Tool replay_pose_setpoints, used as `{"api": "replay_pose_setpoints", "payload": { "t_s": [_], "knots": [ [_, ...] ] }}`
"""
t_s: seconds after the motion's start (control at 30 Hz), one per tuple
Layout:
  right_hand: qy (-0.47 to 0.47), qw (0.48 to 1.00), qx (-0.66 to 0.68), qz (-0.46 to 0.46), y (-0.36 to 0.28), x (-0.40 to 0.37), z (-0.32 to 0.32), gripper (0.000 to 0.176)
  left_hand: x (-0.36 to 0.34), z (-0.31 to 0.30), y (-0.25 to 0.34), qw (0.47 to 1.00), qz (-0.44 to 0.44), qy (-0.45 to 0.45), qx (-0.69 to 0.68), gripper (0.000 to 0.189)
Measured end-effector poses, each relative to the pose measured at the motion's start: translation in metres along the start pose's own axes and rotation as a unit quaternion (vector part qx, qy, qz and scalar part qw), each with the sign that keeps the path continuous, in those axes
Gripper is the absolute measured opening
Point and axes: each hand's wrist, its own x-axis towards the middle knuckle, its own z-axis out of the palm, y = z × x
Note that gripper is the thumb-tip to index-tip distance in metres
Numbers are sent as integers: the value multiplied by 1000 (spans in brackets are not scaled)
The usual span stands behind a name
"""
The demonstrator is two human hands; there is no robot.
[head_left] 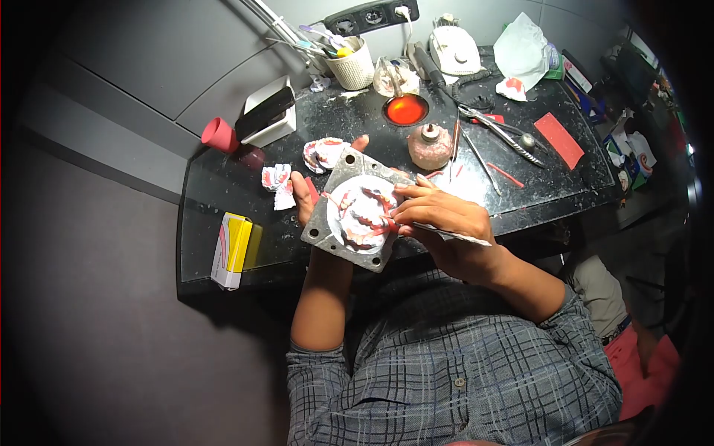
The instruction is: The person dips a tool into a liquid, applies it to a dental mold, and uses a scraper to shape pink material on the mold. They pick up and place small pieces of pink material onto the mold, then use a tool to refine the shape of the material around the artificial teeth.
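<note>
My left hand (pixel 302 199) holds a square metal dental flask (pixel 321 227) from below and the side, with its thumb at the left edge. Set in the flask is white plaster (pixel 366 187) bearing dental casts and red wax strips (pixel 390 222). Over the flask's right side, my right hand (pixel 455 227) grips a slim, pale-handled tool (pixel 460 237). Its tip is hidden by the fingers, which are at the wax and plaster. Beyond the flask lie white plaster casts with red wax (pixel 325 154) and smaller cast pieces (pixel 278 183).
On the black worktop are a spirit burner (pixel 430 147), a pan of glowing red wax (pixel 406 111), pliers (pixel 513 140), a metal instrument (pixel 482 162) and a red wax sheet (pixel 559 141). A yellow box (pixel 236 247) stands near the left edge. Another person (pixel 644 364) is at right.
</note>
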Motion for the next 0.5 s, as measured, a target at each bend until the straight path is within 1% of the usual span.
{"api": "replay_pose_setpoints", "payload": {
  "t_s": [0.03, 0.13, 0.37, 0.5],
  "knots": [
    [0, 1000, 0, 0, 1, 0, 0, 18, -1, -4, 3, 999, -11, -1, 39, 126],
    [-4, 1000, 1, -3, 1, 1, 0, 17, -2, -7, 6, 998, -15, 3, 66, 128],
    [-5, 1000, -2, 0, 0, 1, 0, 17, -3, -4, 2, 998, -6, 10, 66, 128],
    [-2, 1000, 0, -2, 0, 1, -1, 17, -3, -8, 6, 994, -15, 1, 105, 128]
  ]
}}
